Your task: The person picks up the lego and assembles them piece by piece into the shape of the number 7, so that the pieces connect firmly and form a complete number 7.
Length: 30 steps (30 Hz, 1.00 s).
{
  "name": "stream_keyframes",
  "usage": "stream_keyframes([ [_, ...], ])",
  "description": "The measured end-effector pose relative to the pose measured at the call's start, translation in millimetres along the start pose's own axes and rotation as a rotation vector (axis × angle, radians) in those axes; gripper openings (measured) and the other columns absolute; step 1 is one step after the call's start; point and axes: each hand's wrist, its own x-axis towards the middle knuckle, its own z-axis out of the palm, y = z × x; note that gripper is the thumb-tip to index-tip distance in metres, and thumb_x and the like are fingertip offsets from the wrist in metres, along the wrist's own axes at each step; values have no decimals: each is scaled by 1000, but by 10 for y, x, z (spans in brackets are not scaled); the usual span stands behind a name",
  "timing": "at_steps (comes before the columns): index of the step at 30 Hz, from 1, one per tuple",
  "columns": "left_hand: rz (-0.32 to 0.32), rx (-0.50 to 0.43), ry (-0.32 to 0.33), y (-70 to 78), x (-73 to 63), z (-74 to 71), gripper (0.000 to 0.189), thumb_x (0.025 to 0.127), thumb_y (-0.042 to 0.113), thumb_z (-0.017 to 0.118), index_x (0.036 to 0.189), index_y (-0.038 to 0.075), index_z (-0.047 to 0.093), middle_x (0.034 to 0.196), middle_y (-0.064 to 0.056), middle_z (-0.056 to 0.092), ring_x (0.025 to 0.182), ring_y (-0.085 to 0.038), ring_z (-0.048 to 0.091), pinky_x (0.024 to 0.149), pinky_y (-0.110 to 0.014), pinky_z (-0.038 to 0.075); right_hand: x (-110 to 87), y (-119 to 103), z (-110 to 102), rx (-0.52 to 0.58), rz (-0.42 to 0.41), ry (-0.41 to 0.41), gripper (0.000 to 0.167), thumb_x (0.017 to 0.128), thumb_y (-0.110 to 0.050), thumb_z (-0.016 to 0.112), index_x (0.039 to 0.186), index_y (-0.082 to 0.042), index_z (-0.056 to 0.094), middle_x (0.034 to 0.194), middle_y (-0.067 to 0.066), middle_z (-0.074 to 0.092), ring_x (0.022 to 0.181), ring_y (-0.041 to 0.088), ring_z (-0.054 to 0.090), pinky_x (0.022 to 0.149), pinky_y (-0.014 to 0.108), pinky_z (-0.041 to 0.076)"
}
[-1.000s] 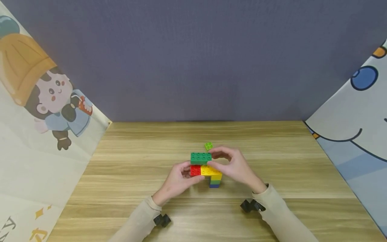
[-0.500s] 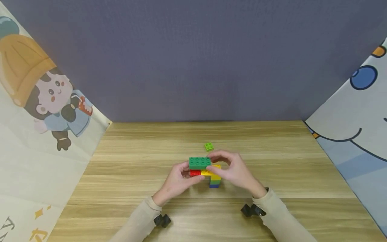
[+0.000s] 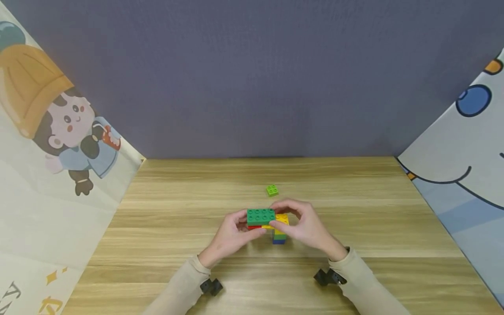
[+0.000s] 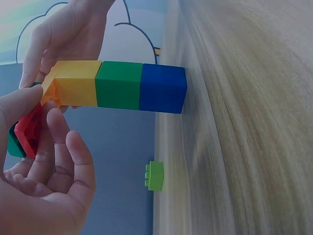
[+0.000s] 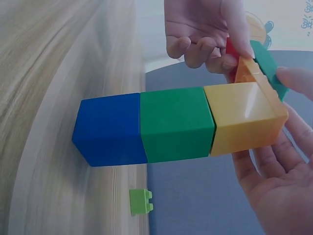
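Observation:
My right hand (image 3: 305,223) pinches the right end of a long green brick (image 3: 260,216) between thumb and fingers. That brick lies over a red brick (image 4: 30,129) and part of a yellow brick (image 3: 282,218); whether it is pressed fully down I cannot tell. My left hand (image 3: 230,234) grips the overhanging red brick from the left, with its thumb at the near side. Under the yellow brick stand a green block (image 5: 177,125) and, at the bottom, a blue block (image 5: 111,131) on the table. From the head view the red brick is mostly hidden.
A small lime-green brick (image 3: 272,190) rests on the wooden table (image 3: 177,188) just beyond the stack. A dark blue-grey panel (image 3: 267,78) rises behind the table's far edge. Printed panels stand on both sides.
My right hand has brought the long green brick nearer and down over the red and yellow bricks. The left hand has kept its place.

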Motion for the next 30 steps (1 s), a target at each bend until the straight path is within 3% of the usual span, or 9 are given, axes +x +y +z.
stream_keyframes([
  [9,-22,-85,-15,1,5,14,40,93,12,82,130,1,71,119,-19,79,93,-11,79,82,-26,64,-17,35,2,-18,-58,-6,29,89,-6,85,117,-11,76,113,3,78,101,12,71,93,34,61],
  [24,-53,-94,-19,27,-5,8,45,92,14,83,133,-1,70,120,-20,78,98,-17,79,86,-29,65,-37,58,22,-26,-117,0,33,87,-1,85,117,-9,75,115,7,77,106,12,71,94,33,63],
  [27,-21,-138,-34,12,-15,-6,41,100,16,75,133,-7,67,119,-27,77,95,-18,80,87,-35,65,-37,69,29,-32,-123,0,32,88,-1,85,117,-9,74,116,7,77,105,11,71,92,32,63],
  [30,16,-195,-45,9,-17,-15,43,112,24,55,130,-14,65,116,-37,73,89,-14,78,88,-37,65,-38,77,34,-43,-129,2,33,88,-2,85,118,-10,74,116,6,77,102,10,70,90,31,63],
])
